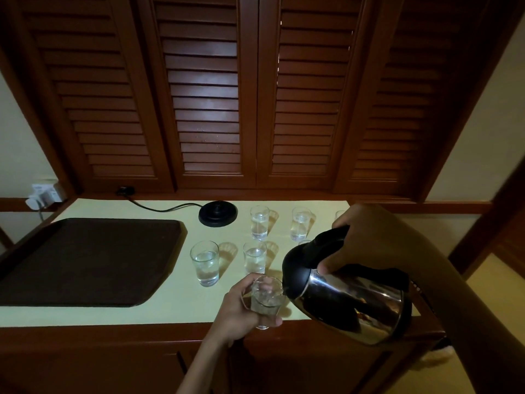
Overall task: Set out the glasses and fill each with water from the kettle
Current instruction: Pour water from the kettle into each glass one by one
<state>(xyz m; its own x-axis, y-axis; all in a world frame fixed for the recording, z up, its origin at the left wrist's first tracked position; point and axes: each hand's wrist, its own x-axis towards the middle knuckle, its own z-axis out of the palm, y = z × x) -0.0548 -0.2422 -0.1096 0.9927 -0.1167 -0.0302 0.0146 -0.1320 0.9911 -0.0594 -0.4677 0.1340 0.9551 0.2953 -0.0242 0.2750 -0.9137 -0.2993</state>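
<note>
While my left hand (pixel 241 311) holds the glass (pixel 265 301) at the lower centre of the frame, fingers curled round its wall, the glass sits right over the front edge of the bench (pixel 176 297). The steel kettle (pixel 349 297) is tilted left, its spout at the glass rim. My right hand (pixel 366 240) grips the black handle with the fingers wrapped tight round it.

Four glasses holding water stand behind: a near pair (pixel 205 263) and (pixel 254 257), and a far pair (pixel 259 222) and (pixel 300 224). They are set apart, with bare bench between them. Another glass rim (pixel 339 214) peeks out beside my right hand.

The kettle base (pixel 218 213) sits left of the far pair, and its cord (pixel 159 207) runs to the back edge. A dark tray (pixel 85 260) fills the left of the bench, reaching close to the front edge. Wooden shutters (pixel 204 95) close off the back.
</note>
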